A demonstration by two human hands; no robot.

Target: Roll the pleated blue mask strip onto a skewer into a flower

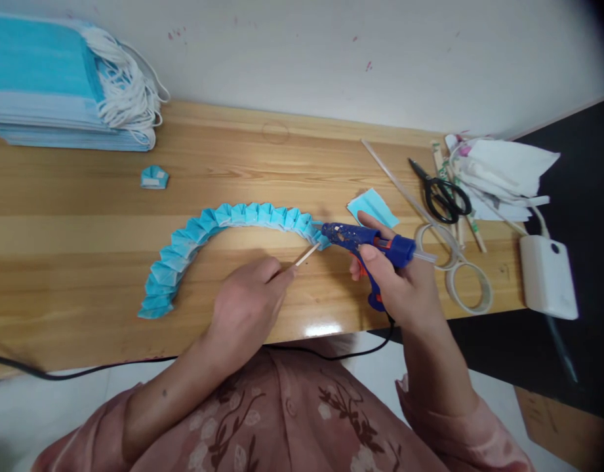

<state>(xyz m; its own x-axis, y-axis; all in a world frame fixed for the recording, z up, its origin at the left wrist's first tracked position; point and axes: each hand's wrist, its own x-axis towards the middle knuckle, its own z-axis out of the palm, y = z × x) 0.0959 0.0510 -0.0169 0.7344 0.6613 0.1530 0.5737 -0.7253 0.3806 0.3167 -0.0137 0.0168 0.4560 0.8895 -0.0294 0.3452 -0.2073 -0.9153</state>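
Observation:
My left hand (250,308) is closed on a thin wooden stick (306,254), whose far end reaches the right end of a curved chain of folded light-blue pieces (183,249). My right hand (404,275) grips a dark-blue glue gun (348,235) with a clear glue stick (424,256) poking out of its back. The gun's nozzle points left, over that same end of the chain. Whether the nozzle touches the chain I cannot tell. Just behind the gun lies a flat blue piece (373,208), partly hidden by my right fingers.
Stacked face masks (40,78) stand at the back left, with a small folded blue piece (155,177) in front. To the right are black-handled scissors (442,196), tape rolls (469,288), a loose glue stick (395,177), white scraps (508,167) and a white power box (547,275). A black cord (85,370) runs along the front edge.

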